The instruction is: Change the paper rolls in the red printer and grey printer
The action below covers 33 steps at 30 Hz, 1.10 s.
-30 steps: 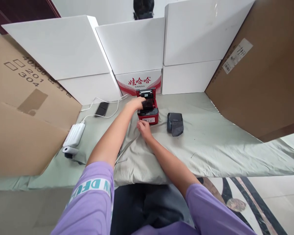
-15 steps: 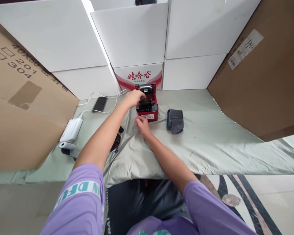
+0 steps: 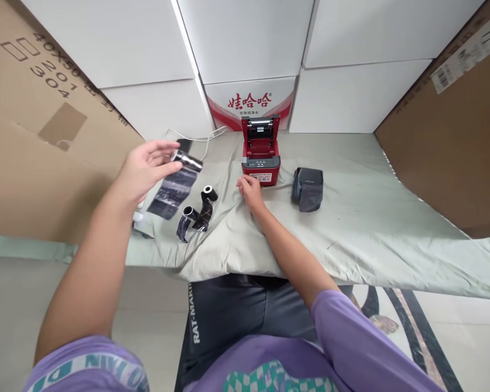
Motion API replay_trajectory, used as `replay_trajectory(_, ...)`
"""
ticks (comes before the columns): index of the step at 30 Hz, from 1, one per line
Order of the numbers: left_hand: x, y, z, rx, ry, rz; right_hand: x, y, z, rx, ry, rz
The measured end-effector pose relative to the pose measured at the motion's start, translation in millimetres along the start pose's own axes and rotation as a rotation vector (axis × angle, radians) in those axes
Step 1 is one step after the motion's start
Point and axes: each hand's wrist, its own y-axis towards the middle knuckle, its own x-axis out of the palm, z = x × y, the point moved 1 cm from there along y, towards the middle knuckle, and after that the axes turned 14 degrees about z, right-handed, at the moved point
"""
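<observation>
Head view: my left hand [image 3: 147, 166] pinches black ribbon roll [image 3: 187, 159] at fingertips, film trailing down. My right hand [image 3: 251, 190] rests on cloth [image 3: 351, 228], loosely curled, empty, just before red printer [image 3: 261, 158]. Spare rolls [image 3: 198, 215] lie between hands.

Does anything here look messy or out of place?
Yes. The ribbon roll in the left hand has dark film hanging loose, unwound. A second ribbon lies slack on the cloth. The red printer has its lid open.

Bright, even light; warped edges
</observation>
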Motion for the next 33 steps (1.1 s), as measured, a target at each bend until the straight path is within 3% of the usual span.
replay_trajectory(5, -63.1, -27, -58, -0.128, 0.383, 0.140, 0, 0, -1, 0.000, -0.006, -0.004)
replay_trajectory(7, -74.9, -37, -82, -0.196, 0.572, 0.122, 0, 0, 0, 0.002, -0.010, -0.002)
replay_trajectory(10, -75.2, -50, -109, -0.231, 0.744, 0.043, 0, 0, 0, 0.001, -0.004, -0.003)
replay_trajectory(13, -64.7, -58, -121, -0.197, 0.769, -0.003, 1, 0, -1, -0.007, 0.021, -0.008)
replay_trajectory(15, -57.0, -61, -119, -0.104, 0.781, 0.010, 1, 0, -1, 0.001, 0.026, -0.007)
replay_trajectory(18, -44.4, -62, -101, 0.074, 0.773, 0.051, 1, 0, -1, 0.012, 0.002, -0.003)
replay_trajectory(20, -32.8, -61, -84, 0.093, 0.715, 0.017, 1, 1, -1, 0.009, -0.008, -0.003)
replay_trajectory(24, 2.2, -55, -59, 0.082, 0.615, -0.084, 1, 2, 1, 0.000, 0.017, -0.011)
replay_trajectory(30, 60.9, -40, -52, 0.200, 0.742, -0.299, 2, 2, 2, 0.009, -0.017, -0.004)
replay_trajectory(33, 75.2, -29, -44, 0.212, 0.726, -0.281, 2, 2, 2, 0.011, -0.021, -0.009)
